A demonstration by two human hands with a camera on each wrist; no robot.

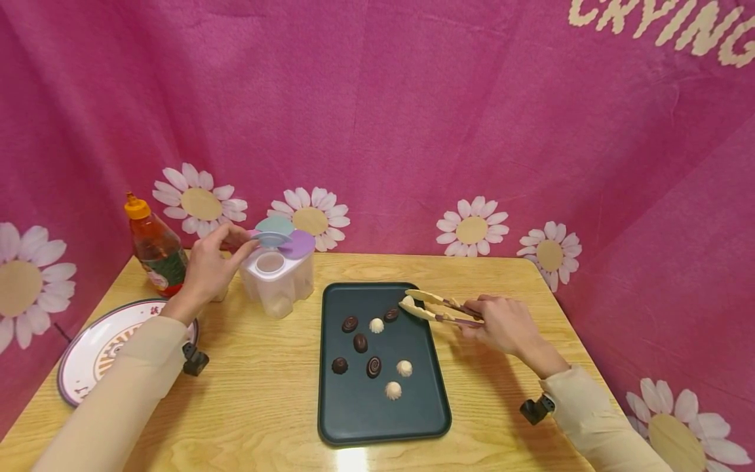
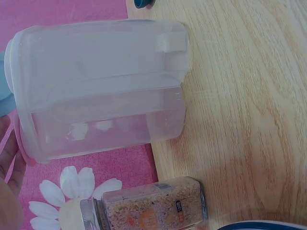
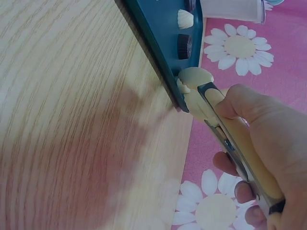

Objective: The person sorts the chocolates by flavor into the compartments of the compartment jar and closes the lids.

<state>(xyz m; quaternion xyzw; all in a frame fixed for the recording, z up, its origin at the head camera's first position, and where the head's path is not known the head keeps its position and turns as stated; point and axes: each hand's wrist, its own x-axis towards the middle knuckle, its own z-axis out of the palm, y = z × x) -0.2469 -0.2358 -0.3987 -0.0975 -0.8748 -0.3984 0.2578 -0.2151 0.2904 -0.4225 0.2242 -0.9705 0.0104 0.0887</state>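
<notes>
Dark tray (image 1: 386, 425) lying on wood table (image 1: 253, 406), carrying 5 dk choc pcs (image 1: 360, 342) + 3 loose white pcs (image 1: 393, 391). R hand (image 1: 501, 324) working just off tray's R edge, fingers curling round tongs (image 1: 433, 298); tong tips reaching over tray's far R corner, straddling 4th white pc (image 1: 408, 301); can't tell if squeezing it. L hand (image 1: 215, 259) working L of tray's far end, thumb + fingers pinching blue lid (image 1: 272, 240), which is standing raised at round opening of clear container (image 1: 277, 288), itself sitting just L of tray's far L corner. Farther L of tray: grain jar (image 2: 156, 206), sauce btl (image 1: 156, 252) standing, white plate (image 1: 77, 367) lying partly under L forearm. Pink daisy cloth (image 1: 383, 131) hanging behind tray.
</notes>
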